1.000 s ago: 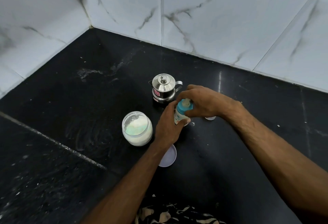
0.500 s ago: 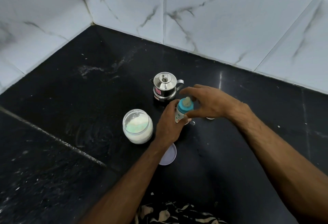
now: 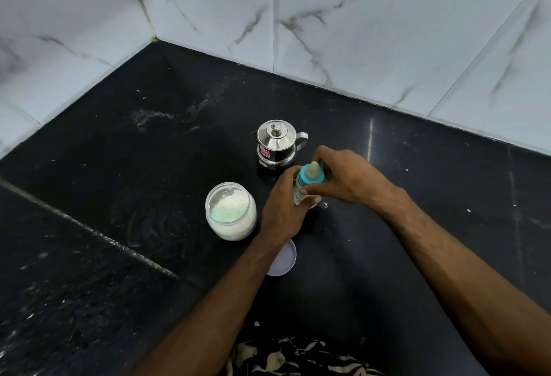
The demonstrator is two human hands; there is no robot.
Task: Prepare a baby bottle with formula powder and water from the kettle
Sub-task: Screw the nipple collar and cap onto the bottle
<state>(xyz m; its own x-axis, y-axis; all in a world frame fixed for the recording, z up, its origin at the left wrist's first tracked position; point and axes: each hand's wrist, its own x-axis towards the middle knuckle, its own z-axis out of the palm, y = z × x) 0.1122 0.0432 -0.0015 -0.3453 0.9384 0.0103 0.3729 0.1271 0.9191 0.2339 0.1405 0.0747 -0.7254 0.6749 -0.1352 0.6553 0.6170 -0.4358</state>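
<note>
A small baby bottle (image 3: 299, 193) with a blue collar and a beige teat (image 3: 313, 171) stands upright in the middle of the black counter. My left hand (image 3: 281, 205) grips the bottle's body from the left. My right hand (image 3: 347, 177) pinches the blue collar with thumb and fingers. Just behind the bottle stands a small steel kettle (image 3: 276, 144) with its lid on. An open jar of white formula powder (image 3: 231, 211) sits to the left of my left hand.
The jar's white lid (image 3: 283, 258) lies flat on the counter, partly under my left forearm. Marble-tiled walls (image 3: 343, 23) close the counter at the back and left. A seam (image 3: 89, 229) crosses the counter at the left.
My right hand uncovered the teat, opened a little, then closed again on the blue collar. The bottle and my left hand stayed in place.
</note>
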